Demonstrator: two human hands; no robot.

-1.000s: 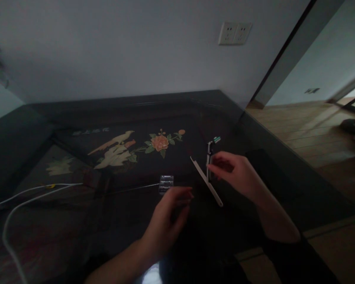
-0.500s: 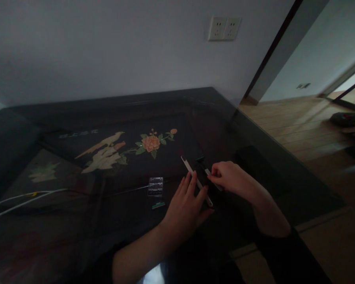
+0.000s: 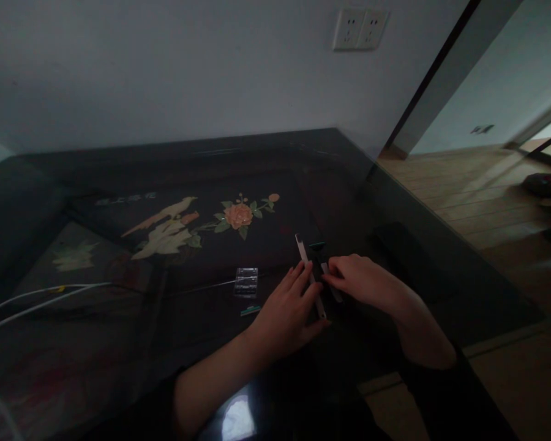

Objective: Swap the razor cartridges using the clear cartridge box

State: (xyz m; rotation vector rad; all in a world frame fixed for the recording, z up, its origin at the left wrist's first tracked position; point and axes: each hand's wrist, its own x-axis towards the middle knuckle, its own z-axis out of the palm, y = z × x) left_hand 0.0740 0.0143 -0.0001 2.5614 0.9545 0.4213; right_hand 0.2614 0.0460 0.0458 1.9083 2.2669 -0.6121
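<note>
Seen from the head camera, in dim light, a person sat at a dark glass-topped table [image 3: 431, 245] whose surface covered a painted panel of a pale bird [image 3: 165, 223] and an orange flower [image 3: 239, 215]. The left hand [image 3: 287, 315] lay low on the glass with its fingers loosely spread, their tips resting against a thin white strip [image 3: 310, 274] that ran from roughly eleven o'clock to five o'clock across the table. Touching it from the three o'clock side, the right hand [image 3: 362, 282] pinched a small dark piece against the strip; the grip itself was too shadowed to read closely. At about nine o'clock from the left hand, near but apart, sat a small clear plastic case [image 3: 247, 282], and just below it lay a tiny teal part [image 3: 250, 310]. Another teal fleck [image 3: 317, 244] showed beside the strip's far end. A white cable [image 3: 37, 300] curved along the table's left edge. To my eye, the work would go best with the left fingers pinning the strip flat while the right hand made small, square adjustments, keeping the loose teal part from being swept off the smooth glass. A double wall socket [image 3: 359, 29] sat at twelve o'clock on the wall. A line of pale characters [image 3: 126, 198] ran above the bird, too blurred to read; no brand or label was legible anywhere.
</note>
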